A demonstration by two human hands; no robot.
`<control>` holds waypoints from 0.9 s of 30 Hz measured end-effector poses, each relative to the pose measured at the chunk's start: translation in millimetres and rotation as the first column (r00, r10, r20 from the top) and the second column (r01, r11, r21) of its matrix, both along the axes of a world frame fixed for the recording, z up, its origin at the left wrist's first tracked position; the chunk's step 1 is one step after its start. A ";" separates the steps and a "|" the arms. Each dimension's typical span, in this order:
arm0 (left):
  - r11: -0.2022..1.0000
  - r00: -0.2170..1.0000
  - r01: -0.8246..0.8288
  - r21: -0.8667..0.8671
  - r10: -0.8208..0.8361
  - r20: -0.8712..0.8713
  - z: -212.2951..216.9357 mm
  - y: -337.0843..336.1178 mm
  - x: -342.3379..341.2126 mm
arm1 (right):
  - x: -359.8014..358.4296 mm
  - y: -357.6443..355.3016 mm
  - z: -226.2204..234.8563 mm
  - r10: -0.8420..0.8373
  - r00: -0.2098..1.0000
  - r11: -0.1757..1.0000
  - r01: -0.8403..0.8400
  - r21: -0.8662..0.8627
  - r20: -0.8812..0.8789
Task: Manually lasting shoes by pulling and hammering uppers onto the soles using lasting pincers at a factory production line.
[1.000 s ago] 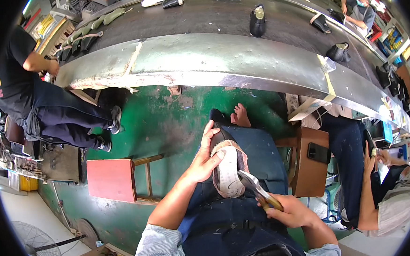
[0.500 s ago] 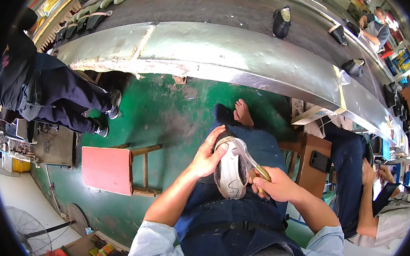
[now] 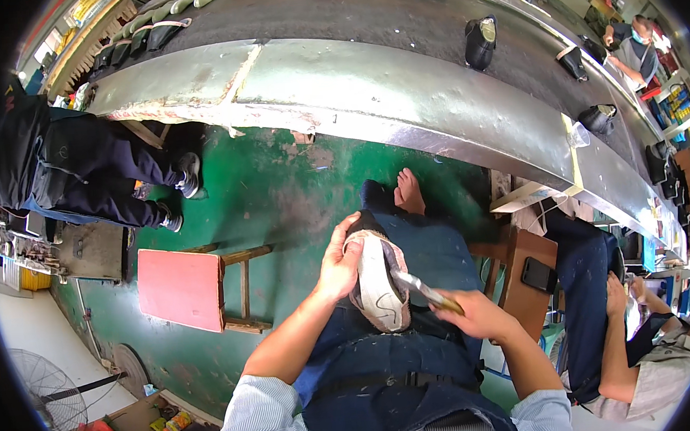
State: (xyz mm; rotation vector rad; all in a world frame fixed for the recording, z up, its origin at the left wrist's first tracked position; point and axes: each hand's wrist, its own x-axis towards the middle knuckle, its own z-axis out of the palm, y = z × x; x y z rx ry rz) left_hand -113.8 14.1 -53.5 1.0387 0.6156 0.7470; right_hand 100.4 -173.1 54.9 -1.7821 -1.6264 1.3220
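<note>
My left hand (image 3: 340, 257) grips a shoe upper (image 3: 378, 280) held sole-up on my lap, its pale insole facing me and dark material wrapped round its edge. My right hand (image 3: 476, 315) is closed on a slim metal tool with a yellowish handle (image 3: 426, 289). The tool's tip rests against the right edge of the shoe. I sit in a dark blue apron (image 3: 394, 370), one bare foot (image 3: 409, 192) stretched out on the green floor.
A long curved conveyor (image 3: 385, 94) runs ahead with several dark shoes (image 3: 480, 43) on it. A red-topped wooden stool (image 3: 187, 288) stands at my left. One person sits at far left (image 3: 81, 168), another at right (image 3: 646, 355). A fan (image 3: 52, 395) lies at lower left.
The right hand brought the tool from low on my right up to the shoe's right edge. My view tilted, shifting the conveyor and seated person.
</note>
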 end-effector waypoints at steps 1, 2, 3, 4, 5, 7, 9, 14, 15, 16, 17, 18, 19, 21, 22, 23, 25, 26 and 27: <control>0.998 0.997 -0.021 -0.056 0.025 0.076 7.1 -0.2 -0.3 | 3.5 -16.4 6.5 0.059 0.998 0.998 -0.059 0.008 0.034; 0.999 0.996 -0.044 0.009 0.043 0.075 18.7 -1.9 2.6 | 5.5 -33.5 8.9 0.110 0.992 0.994 -0.111 0.010 0.069; 0.999 0.997 -0.033 0.004 0.033 0.074 32.8 -2.8 4.3 | 7.4 -47.0 3.8 0.099 0.993 0.995 -0.100 0.004 0.068; 0.948 0.999 -0.011 0.319 0.000 0.034 56.9 -1.1 9.8 | 9.7 -60.4 -5.0 0.021 0.996 0.995 -0.029 0.095 0.092; 0.797 1.000 0.014 0.604 -0.009 -0.011 77.2 -1.1 11.9 | 13.1 -68.5 -18.0 -0.050 0.993 0.982 0.029 0.188 0.106; 0.554 0.993 0.078 0.829 -0.113 -0.018 103.1 -2.6 19.8 | 14.6 -59.2 -45.0 -0.356 0.876 0.883 0.429 0.189 -0.327; 0.343 0.978 0.055 0.938 -0.209 0.019 107.0 -19.1 34.5 | 1.9 -15.7 -48.4 -0.462 0.642 0.769 0.633 0.083 -0.612; 0.448 0.816 0.571 0.688 -0.399 -0.418 58.2 -66.1 25.1 | -16.1 26.8 -86.4 -0.523 0.354 0.739 0.641 -0.206 -0.775; 0.440 0.809 0.580 0.686 -0.407 -0.424 48.2 -69.5 24.6 | -17.2 21.8 -111.3 -0.476 0.445 0.755 0.649 -0.093 -0.759; 0.635 0.838 0.542 0.550 -0.455 -0.301 43.7 -78.0 22.9 | -22.0 15.3 -116.8 -0.459 0.461 0.759 0.648 -0.065 -0.760; 0.790 0.870 0.491 0.367 -0.462 -0.170 39.3 -86.4 21.1 | -24.7 11.7 -123.1 -0.463 0.454 0.762 0.643 -0.080 -0.761; 0.906 0.916 0.391 0.161 -0.365 -0.169 34.5 -96.0 22.2 | -26.4 9.7 -129.9 -0.418 0.533 0.780 0.626 0.011 -0.735; 0.970 0.956 0.238 0.056 -0.223 -0.191 31.2 -103.9 28.1 | -26.6 9.4 -134.2 -0.370 0.611 0.796 0.597 0.100 -0.700; 0.973 0.976 0.116 -0.198 -0.148 -0.158 33.5 -104.8 37.4 | -29.2 15.5 -113.7 -0.304 0.649 0.846 0.521 0.116 -0.698; 0.969 0.988 0.057 -0.240 -0.089 -0.123 32.7 -108.0 44.2 | -29.5 17.1 -110.9 -0.304 0.680 0.833 0.529 0.159 -0.667; 0.968 0.988 0.048 -0.245 -0.082 -0.128 32.8 -109.3 46.2 | -29.9 18.0 -110.3 -0.305 0.709 0.820 0.535 0.204 -0.635; 0.959 0.999 0.023 -0.284 -0.015 0.029 33.0 -111.3 47.7 | -32.2 18.2 -113.7 -0.303 0.695 0.830 0.528 0.177 -0.652; 0.958 0.998 -0.004 -0.287 0.022 0.059 25.0 -114.3 46.9 | -34.3 17.3 -111.1 -0.302 0.745 0.822 0.520 0.233 -0.595; 0.958 0.998 -0.009 -0.287 0.026 0.056 19.7 -113.6 46.7 | -35.8 16.8 -109.8 -0.302 0.789 0.812 0.507 0.289 -0.535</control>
